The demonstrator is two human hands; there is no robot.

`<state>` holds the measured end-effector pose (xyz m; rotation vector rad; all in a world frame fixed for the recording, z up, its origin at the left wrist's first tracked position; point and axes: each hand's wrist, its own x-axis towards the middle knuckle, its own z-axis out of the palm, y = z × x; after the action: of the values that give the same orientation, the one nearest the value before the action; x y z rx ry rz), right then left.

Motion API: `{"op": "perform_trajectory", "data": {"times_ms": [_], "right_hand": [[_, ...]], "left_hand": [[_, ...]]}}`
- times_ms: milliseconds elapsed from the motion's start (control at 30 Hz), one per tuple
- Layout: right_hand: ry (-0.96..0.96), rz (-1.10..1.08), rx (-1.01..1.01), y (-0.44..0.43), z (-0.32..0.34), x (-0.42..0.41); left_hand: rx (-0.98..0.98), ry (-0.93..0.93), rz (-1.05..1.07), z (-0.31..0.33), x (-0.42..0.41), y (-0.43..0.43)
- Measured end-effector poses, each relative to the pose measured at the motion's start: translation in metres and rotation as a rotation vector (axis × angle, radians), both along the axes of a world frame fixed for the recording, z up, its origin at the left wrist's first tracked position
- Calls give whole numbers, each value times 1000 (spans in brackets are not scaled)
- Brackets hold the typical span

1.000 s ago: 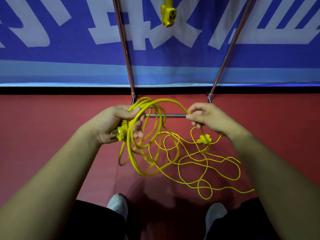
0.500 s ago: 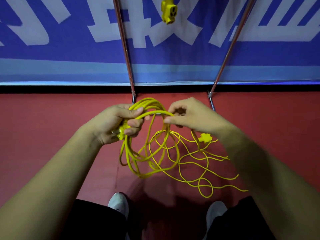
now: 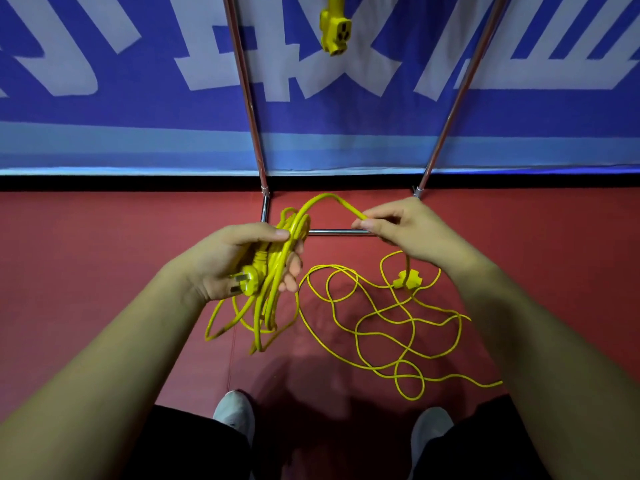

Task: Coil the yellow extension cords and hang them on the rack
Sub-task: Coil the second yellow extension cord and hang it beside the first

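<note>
Red flooring [image 3: 104,271] fills the lower field. Two pale shoes [image 3: 235,414] stand at the near edge, toes forward.

Left hand [image 3: 239,261]: fingers and thumb are curled round a bundle of loops of the yellow extension cord [image 3: 273,292]. The loops hang below the palm in a narrow bunch. The plug [image 3: 247,280] lies against the heel of the hand with its prongs showing. Half a second ago the plug was mostly covered and the loops hung wider.

Right hand [image 3: 405,226]: thumb and fingers pinch a single strand of the same cord. A short arch of cord runs from this pinch up and over to the bundle. Half a second ago this hand was just beside the left. It now sits well apart to the right, much as it did one second ago.

Loose cord [image 3: 412,323] lies in open tangles on the floor below and right of the right hand. A yellow socket block [image 3: 407,280] rests among them. The tangle lies much as before.

Beyond the hands, the rack's base bar [image 3: 339,232] runs across the floor, and two chrome uprights [image 3: 249,109] rise from it. A blue banner [image 3: 104,133] with white lettering backs the rack. A second yellow socket [image 3: 334,27] hangs between the uprights at the top edge.
</note>
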<state>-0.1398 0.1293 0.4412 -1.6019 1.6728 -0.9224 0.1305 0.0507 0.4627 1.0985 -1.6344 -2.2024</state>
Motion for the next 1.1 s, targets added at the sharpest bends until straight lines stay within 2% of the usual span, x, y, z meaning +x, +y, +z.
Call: {"op": "perform_trajectory", "data": {"times_ms": [100, 267, 367, 500, 633, 767, 933, 1100], "right_hand": [[13, 55, 9, 0, 10, 8], [51, 197, -54, 3, 23, 52], [36, 177, -78, 4, 27, 56], [137, 150, 92, 3, 3, 23], [68, 61, 203, 3, -17, 0], [63, 88, 131, 1, -7, 6], [188, 128, 82, 3, 17, 31], [154, 142, 79, 5, 18, 66]], "left_hand": [[45, 35, 46, 1, -2, 3], [27, -2, -8, -2, -5, 8], [-2, 6, -46, -5, -5, 7], [42, 58, -89, -15, 0, -5], [68, 51, -74, -30, 6, -18], [-51, 0, -104, -34, 9, -18], [-34, 29, -173, -28, 4, -7], [-58, 0, -215, -20, 2, 3]]}}
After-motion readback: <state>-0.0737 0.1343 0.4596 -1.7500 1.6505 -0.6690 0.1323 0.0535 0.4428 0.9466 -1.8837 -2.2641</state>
